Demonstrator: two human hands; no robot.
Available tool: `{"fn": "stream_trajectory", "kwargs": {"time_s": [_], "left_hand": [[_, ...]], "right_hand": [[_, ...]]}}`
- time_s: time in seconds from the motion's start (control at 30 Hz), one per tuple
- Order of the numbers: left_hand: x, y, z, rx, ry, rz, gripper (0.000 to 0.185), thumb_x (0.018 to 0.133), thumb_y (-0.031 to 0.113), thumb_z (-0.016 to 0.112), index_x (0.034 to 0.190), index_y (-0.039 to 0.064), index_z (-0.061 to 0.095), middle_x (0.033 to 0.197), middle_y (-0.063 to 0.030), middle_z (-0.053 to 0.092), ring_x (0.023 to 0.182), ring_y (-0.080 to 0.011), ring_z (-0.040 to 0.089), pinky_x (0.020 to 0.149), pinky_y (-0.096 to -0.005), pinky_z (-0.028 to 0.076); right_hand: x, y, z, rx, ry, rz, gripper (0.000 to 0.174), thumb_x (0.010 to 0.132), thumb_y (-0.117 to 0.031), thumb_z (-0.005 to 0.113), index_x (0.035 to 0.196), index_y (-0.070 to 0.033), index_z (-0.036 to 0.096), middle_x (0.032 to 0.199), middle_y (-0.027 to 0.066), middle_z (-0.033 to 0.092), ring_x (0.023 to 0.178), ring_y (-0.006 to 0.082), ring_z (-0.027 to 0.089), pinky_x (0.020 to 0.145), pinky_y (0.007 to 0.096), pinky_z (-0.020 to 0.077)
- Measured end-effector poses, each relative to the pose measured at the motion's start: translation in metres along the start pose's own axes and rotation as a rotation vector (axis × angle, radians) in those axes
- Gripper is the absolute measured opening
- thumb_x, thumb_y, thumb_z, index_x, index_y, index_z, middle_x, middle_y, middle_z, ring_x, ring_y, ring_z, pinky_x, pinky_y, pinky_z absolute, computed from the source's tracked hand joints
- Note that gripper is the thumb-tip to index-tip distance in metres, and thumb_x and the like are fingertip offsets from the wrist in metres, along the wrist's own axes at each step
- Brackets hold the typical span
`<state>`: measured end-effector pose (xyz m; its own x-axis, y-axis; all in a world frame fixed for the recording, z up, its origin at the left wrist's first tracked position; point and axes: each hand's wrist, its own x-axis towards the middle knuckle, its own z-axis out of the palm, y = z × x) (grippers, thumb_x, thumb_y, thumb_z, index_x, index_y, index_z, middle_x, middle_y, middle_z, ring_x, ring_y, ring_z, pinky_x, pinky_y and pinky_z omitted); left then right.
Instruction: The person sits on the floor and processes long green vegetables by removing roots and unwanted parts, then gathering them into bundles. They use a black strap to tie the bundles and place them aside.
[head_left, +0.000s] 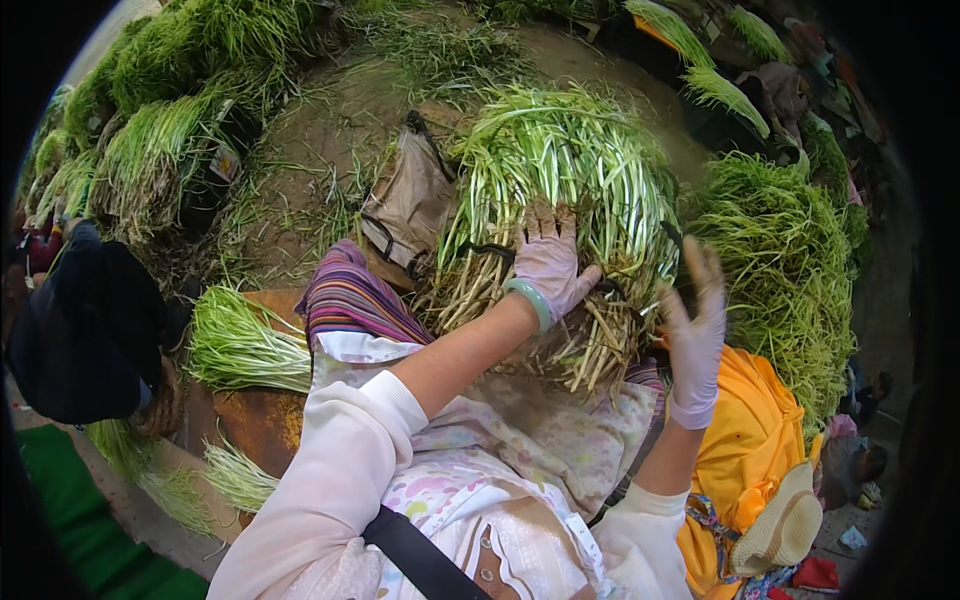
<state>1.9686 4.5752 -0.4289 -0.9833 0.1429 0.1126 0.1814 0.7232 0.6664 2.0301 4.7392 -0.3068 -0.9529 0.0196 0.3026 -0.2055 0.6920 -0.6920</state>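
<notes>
A large bundle of long green-and-white stalks (562, 157), apparently garlic chives, lies before my lap with its brown root ends towards me. My left hand (551, 262), in a thin, soiled glove, presses on the stalks with its fingers slightly spread. It wears a pale green bangle (534, 298). A dark strap (489, 250) runs across the bundle and passes out of sight around my left hand. To the right of the bundle, my right hand (696, 322), also gloved, is raised with fingers apart. Its fingertips are blurred, and nothing shows in it.
Cleaned stalks (247, 341) lie on a rusty board (259, 420) at my left. A brown bag (412, 187) sits beyond my knee. Another leafy heap (780, 292) and an orange cloth (742, 427) with a straw hat (780, 521) are at right. A person (94, 322) sits at left.
</notes>
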Motion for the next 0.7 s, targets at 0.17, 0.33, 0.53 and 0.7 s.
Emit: {"fn": "stream_trajectory", "kwargs": {"time_s": [0.17, 0.33, 0.53, 0.7], "left_hand": [[-0.001, 0.017, 0.009, 0.139, -0.101, -0.034, 0.089, 0.084, 0.049, 0.055, 0.143, -0.007, 0.019, 0.138, -0.0340, 0.036, 0.132, -0.0449, 0.033, 0.113, -0.0546, 0.011], [-0.027, -0.024, -0.010, -0.468, 0.053, 0.213, 0.043, 0.085, 0.035, 0.059, 0.111, 0.001, 0.060, 0.108, -0.0223, 0.063, 0.096, -0.0352, 0.061, 0.086, -0.0453, 0.046], [0.009, -0.173, -0.028, -0.423, 0.518, -0.574, 0.047, 0.088, 0.035, 0.058, 0.120, 0.002, 0.057, 0.118, -0.0238, 0.059, 0.108, -0.0366, 0.056, 0.096, -0.0416, 0.041], [0.021, -0.221, 0.058, -0.835, -0.090, -0.887, 0.071, 0.088, 0.056, 0.047, 0.133, 0.000, 0.045, 0.139, -0.0213, 0.044, 0.127, -0.0328, 0.043, 0.105, -0.0384, 0.033]], "right_hand": [[0.054, -0.033, 0.059, 0.035, -0.069, -0.146, 0.062, 0.086, -0.019, 0.064, 0.141, -0.004, 0.039, 0.146, 0.0159, 0.037, 0.137, 0.0293, 0.032, 0.114, 0.0402, 0.0244], [0.072, -0.001, 0.118, -0.557, -0.351, -0.095, 0.090, 0.080, -0.054, 0.063, 0.150, -0.015, 0.022, 0.148, 0.0170, 0.035, 0.138, 0.0348, 0.029, 0.112, 0.0408, 0.0229], [0.064, 0.031, 0.117, -0.624, -0.259, -0.284, 0.087, 0.082, -0.052, 0.060, 0.148, -0.010, 0.023, 0.145, 0.0195, 0.038, 0.137, 0.0351, 0.032, 0.116, 0.0487, 0.0141], [0.065, 0.034, 0.123, -0.745, -0.216, -0.211, 0.092, 0.082, -0.059, 0.056, 0.149, -0.008, 0.020, 0.144, 0.0190, 0.039, 0.137, 0.0337, 0.031, 0.116, 0.0478, 0.0130]]}}
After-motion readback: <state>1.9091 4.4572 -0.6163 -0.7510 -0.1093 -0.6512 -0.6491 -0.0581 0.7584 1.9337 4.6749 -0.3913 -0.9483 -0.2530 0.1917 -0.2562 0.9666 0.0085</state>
